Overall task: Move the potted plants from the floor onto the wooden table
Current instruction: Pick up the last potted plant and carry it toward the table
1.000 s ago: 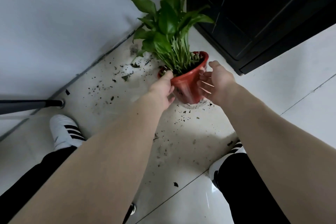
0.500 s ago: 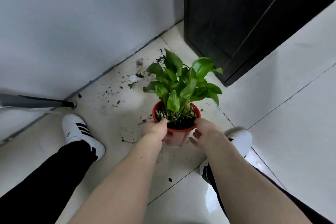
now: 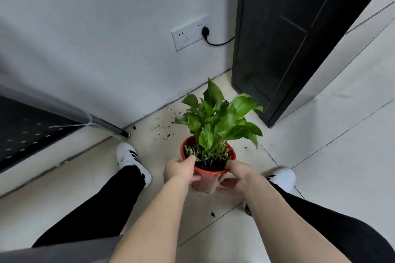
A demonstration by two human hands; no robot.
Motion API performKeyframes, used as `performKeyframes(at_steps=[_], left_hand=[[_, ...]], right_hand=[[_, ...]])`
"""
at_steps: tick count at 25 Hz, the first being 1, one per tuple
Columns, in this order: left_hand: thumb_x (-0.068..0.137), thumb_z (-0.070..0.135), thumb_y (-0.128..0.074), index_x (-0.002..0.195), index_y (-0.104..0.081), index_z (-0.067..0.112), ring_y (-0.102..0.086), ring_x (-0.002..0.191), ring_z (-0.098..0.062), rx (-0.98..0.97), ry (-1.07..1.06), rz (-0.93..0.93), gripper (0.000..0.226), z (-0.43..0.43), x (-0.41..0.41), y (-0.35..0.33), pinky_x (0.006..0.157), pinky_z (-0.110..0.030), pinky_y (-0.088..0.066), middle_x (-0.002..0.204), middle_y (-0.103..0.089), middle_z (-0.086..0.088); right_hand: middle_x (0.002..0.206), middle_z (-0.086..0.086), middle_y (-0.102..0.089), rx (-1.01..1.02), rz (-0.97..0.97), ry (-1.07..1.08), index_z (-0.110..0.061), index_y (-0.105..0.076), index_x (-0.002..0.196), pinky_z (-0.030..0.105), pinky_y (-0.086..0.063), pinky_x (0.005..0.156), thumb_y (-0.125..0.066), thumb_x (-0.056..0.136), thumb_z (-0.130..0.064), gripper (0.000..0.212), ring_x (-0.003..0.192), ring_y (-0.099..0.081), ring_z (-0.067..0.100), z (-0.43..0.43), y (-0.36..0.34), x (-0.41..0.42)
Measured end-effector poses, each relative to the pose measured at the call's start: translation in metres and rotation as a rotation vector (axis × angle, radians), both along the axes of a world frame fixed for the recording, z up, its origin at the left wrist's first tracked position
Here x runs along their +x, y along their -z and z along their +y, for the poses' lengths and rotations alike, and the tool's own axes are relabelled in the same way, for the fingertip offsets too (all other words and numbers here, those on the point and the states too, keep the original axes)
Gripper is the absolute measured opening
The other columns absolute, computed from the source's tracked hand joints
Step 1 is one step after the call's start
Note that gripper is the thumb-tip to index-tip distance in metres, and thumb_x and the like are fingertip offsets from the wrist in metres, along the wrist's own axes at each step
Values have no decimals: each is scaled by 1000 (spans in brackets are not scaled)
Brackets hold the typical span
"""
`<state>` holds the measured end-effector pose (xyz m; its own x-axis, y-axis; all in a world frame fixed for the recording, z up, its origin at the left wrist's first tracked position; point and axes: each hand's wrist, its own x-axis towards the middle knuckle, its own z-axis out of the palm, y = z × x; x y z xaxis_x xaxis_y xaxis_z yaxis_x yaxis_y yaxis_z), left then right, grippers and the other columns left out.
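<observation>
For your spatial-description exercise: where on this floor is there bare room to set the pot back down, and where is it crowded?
Free: the clean tiles right of the red pot, beside the dark cabinet. Also the strip left of the left shoe. Crowded: between both shoes, and the corner strewn with soil crumbs.

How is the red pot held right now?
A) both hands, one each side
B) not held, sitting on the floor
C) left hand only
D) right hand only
A: the left hand and right hand clasp opposite sides of the red pot, thumbs at its rim.
</observation>
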<state>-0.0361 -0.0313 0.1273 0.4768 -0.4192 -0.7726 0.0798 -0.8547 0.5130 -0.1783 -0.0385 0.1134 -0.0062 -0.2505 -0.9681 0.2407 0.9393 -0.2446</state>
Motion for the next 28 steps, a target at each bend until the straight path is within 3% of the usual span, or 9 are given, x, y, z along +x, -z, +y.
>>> performKeyframes(at_steps=[4,8,15,18,21,23,25,28], left_hand=[[87,23,-66,97,-66,13,-74,58,-25,-186,34,1,14,17,-5,-71,58,-30,-59,86,-70,-4],[88,24,-65,84,-66,14,-74,58,-22,-339,80,-10,11,39,-4,-126,75,-39,-62,75,-69,5],[84,24,-64,78,-67,12,-73,54,-24,-511,35,35,14,71,14,-199,76,-40,-62,81,-76,-4],[83,23,-62,76,-64,10,-73,53,-25,-564,14,46,15,81,17,-226,76,-40,-61,80,-76,-5],[84,23,-61,83,-65,8,-73,53,-23,-604,23,58,16,87,19,-252,75,-39,-62,83,-76,-6],[85,21,-60,89,-65,6,-73,55,-24,-636,24,75,16,90,21,-267,76,-40,-62,85,-76,-7],[85,20,-60,94,-64,9,-74,56,-23,-665,19,89,14,94,26,-284,73,-39,-62,85,-76,-8],[86,17,-59,90,-62,8,-74,58,-23,-712,-11,114,11,103,35,-310,55,-29,-57,87,-75,-7]], right_hand=[[82,21,-55,-222,61,-10,-3,-50,85,43,-53,71,-45,87,-1,5,69,-56,30,13,-74,-10],[76,19,-57,-389,160,-49,-3,-52,89,33,-51,59,-45,86,-2,8,61,-56,26,28,-136,-7],[88,25,-62,-601,226,-17,-3,-58,86,38,-56,70,-50,80,-1,10,74,-62,33,58,-218,9],[91,24,-64,-676,236,6,-2,-60,86,37,-60,66,-51,82,-1,10,76,-64,35,66,-245,15],[91,24,-64,-743,251,19,-3,-59,86,37,-60,62,-51,85,-2,8,78,-65,34,75,-273,18],[90,23,-65,-780,258,16,-4,-59,84,39,-60,68,-51,87,-4,8,80,-66,33,80,-290,20],[89,22,-65,-818,273,17,-5,-58,83,42,-60,75,-52,88,-5,8,80,-65,33,84,-307,24],[88,20,-64,-889,281,10,-4,-58,86,43,-60,78,-52,87,-4,6,77,-65,31,87,-333,33]])
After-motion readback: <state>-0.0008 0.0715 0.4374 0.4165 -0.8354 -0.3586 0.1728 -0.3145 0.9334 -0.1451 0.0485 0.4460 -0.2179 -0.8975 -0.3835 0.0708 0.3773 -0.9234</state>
